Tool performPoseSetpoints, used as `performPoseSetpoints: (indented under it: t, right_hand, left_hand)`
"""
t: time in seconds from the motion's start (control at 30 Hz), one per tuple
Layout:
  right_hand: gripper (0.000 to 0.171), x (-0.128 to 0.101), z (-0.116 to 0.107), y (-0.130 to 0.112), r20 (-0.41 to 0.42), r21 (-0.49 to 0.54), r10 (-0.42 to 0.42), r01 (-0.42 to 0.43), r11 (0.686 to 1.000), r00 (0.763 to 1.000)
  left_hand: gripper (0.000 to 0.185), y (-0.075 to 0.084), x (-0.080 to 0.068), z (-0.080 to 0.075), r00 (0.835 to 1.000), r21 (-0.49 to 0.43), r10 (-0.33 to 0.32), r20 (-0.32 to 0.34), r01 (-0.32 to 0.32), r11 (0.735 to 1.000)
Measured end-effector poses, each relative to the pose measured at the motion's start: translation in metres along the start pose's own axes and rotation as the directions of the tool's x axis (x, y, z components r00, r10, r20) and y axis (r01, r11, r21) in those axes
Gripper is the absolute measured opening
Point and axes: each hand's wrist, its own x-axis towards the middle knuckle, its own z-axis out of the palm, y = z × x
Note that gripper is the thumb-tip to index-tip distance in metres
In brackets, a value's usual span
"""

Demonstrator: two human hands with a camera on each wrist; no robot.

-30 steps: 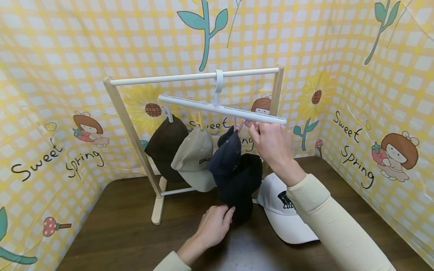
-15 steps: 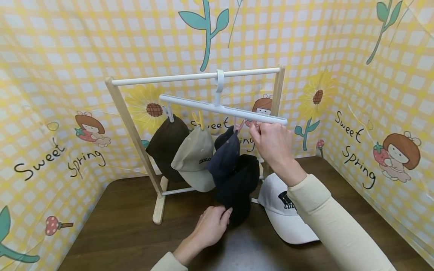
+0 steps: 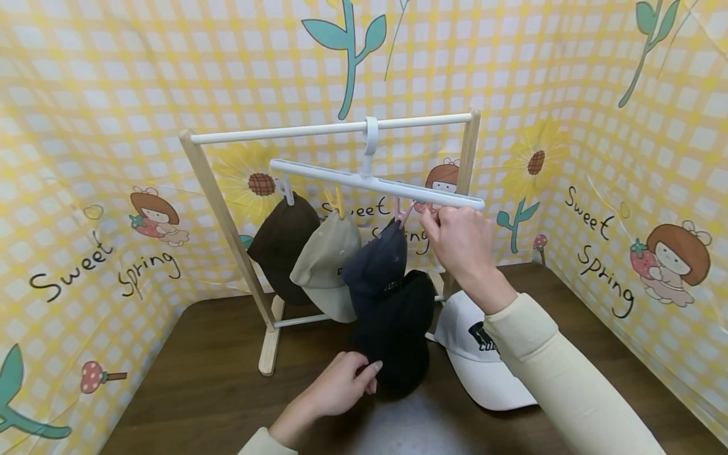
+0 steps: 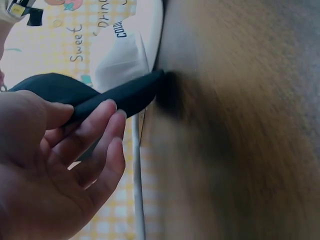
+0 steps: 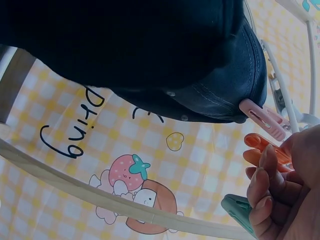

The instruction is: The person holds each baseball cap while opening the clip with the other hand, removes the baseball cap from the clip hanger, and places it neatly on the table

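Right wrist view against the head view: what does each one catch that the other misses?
Only the right wrist view shows an orange clip and a teal clip at the right hand. Only the head view shows the whole rack, the brown cap, the beige cap, the white cap and the left hand on the black cap. Both show the navy cap on its pink clip.

Head view: looking forward and down from above at the dark wooden table (image 3: 216, 385) and white clip hanger (image 3: 375, 183). Left wrist view: very near, skimming low along the table, sharing the black fabric cap (image 4: 125, 95) (image 3: 398, 328). Right wrist view: aimed upward, close under the navy cap (image 5: 150, 55) (image 3: 372, 268).
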Motion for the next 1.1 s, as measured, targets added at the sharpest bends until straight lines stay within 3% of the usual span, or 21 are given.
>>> performPoseSetpoints:
  t: [0.27, 0.43, 0.63, 0.97, 1.1]
  right_hand:
    - [0.056, 0.000, 0.000, 0.000, -0.016, 0.014, -0.014, 0.014, 1.000, 1.000]
    - [0.056, 0.000, 0.000, 0.001, -0.018, 0.010, -0.011, 0.011, 1.000, 1.000]
    - [0.056, 0.000, 0.000, 0.001, -0.023, 0.020, -0.007, 0.008, 1.000, 1.000]
    - [0.057, 0.000, 0.002, 0.002, -0.020, 0.008, -0.002, 0.002, 1.000, 1.000]
    - [0.058, 0.000, 0.002, 0.002, -0.015, 0.014, -0.001, 0.001, 1.000, 1.000]
  left_hand:
    - [0.048, -0.010, -0.007, -0.003, 0.995, -0.116, -0.028, 0.093, 0.039, 0.993]
    - [0.045, -0.012, -0.010, -0.004, 0.983, -0.217, -0.057, 0.176, 0.095, 0.971]
    - [0.047, -0.015, -0.014, -0.007, 0.965, -0.258, -0.078, 0.250, 0.144, 0.955]
    - [0.056, -0.016, -0.019, -0.007, 0.909, -0.355, -0.012, 0.416, 0.174, 0.918]
    - [0.056, -0.016, -0.021, -0.002, 0.895, -0.379, -0.025, 0.446, 0.214, 0.900]
